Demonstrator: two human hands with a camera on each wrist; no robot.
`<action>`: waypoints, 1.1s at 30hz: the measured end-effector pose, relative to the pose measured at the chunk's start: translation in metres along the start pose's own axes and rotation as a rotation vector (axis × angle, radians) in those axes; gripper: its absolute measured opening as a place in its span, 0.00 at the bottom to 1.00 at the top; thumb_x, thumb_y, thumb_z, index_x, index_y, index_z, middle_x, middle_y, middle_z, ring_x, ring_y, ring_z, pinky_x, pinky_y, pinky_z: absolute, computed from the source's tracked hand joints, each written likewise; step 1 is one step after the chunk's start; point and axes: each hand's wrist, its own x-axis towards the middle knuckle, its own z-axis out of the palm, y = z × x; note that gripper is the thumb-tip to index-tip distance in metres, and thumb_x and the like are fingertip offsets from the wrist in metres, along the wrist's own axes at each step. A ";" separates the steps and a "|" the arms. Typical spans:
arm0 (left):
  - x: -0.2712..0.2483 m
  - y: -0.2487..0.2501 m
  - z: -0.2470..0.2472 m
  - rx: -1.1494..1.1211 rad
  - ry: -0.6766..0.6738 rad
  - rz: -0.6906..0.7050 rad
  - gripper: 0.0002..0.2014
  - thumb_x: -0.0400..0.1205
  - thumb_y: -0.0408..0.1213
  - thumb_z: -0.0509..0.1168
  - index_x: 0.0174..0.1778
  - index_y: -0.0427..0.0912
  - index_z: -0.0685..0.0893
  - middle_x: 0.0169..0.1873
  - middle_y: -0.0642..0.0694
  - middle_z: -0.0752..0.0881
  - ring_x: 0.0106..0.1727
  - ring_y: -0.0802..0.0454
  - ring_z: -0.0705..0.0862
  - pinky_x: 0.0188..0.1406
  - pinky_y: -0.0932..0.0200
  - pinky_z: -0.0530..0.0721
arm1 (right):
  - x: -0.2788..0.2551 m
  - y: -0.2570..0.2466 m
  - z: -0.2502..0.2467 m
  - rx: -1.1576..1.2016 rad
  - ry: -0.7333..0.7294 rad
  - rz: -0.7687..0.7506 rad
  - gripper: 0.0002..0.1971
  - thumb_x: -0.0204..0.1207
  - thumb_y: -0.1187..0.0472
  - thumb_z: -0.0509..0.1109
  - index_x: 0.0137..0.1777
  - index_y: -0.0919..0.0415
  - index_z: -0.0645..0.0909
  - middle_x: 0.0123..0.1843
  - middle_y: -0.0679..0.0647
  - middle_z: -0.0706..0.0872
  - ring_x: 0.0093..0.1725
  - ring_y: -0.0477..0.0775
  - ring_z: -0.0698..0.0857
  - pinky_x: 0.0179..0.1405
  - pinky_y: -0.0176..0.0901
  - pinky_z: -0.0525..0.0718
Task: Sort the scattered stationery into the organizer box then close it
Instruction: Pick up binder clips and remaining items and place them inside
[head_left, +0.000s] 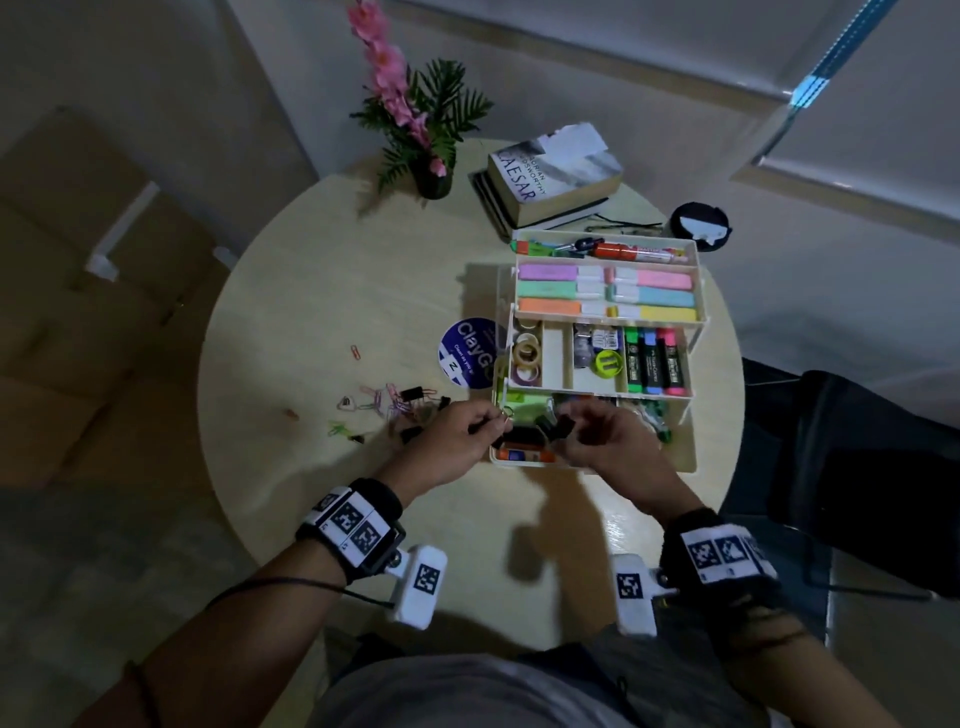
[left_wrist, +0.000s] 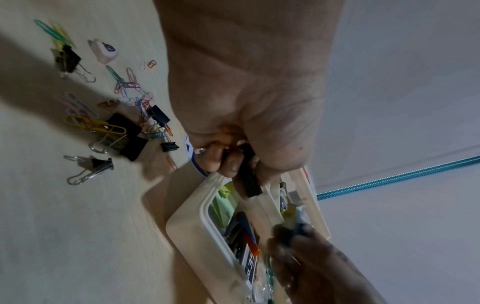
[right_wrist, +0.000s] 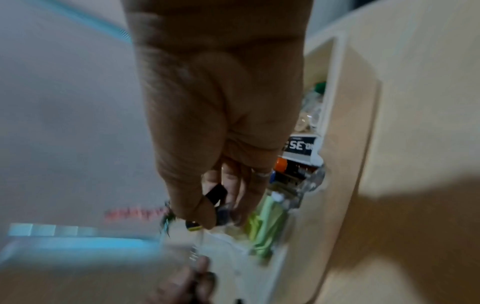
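Dropping binder clips into the bottom tray of my organizer box (head_left: 675, 457).

The box stands open on the table (head_left: 311, 312), tiers fanned back. My left hand (head_left: 447, 441) and right hand (head_left: 602, 441) each pinch a black binder clip (left_wrist: 248, 181) over its front compartment; next I release them there, then fetch the scattered clips (head_left: 395, 410) lying left.

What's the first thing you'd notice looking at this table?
The white organizer box stands open in tiers right of the table's middle, its top tray filled with pastel highlighters. Over its lowest, nearest compartment the left hand and the right hand each hold a black binder clip. To the left, colourful paper clips lie scattered, and pink flowers stand at the far edge.
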 end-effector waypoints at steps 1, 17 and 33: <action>-0.002 0.000 0.000 0.005 0.014 -0.001 0.08 0.92 0.41 0.64 0.52 0.49 0.89 0.51 0.59 0.92 0.55 0.68 0.88 0.52 0.61 0.83 | 0.009 0.002 0.001 -0.147 -0.033 -0.038 0.19 0.74 0.73 0.81 0.62 0.56 0.88 0.53 0.57 0.94 0.54 0.58 0.94 0.64 0.60 0.91; -0.016 -0.028 -0.005 0.023 0.121 -0.015 0.07 0.89 0.39 0.69 0.48 0.45 0.90 0.51 0.51 0.93 0.59 0.54 0.89 0.63 0.59 0.82 | 0.037 -0.005 0.000 -0.730 -0.307 -0.146 0.19 0.74 0.64 0.84 0.63 0.54 0.87 0.53 0.46 0.94 0.54 0.45 0.92 0.57 0.51 0.91; 0.031 0.053 0.077 0.176 0.124 0.183 0.03 0.86 0.36 0.73 0.50 0.41 0.91 0.39 0.59 0.89 0.42 0.73 0.85 0.42 0.73 0.77 | -0.055 0.021 -0.134 -0.600 0.151 -0.117 0.22 0.76 0.70 0.82 0.61 0.44 0.84 0.52 0.45 0.89 0.43 0.49 0.91 0.47 0.38 0.88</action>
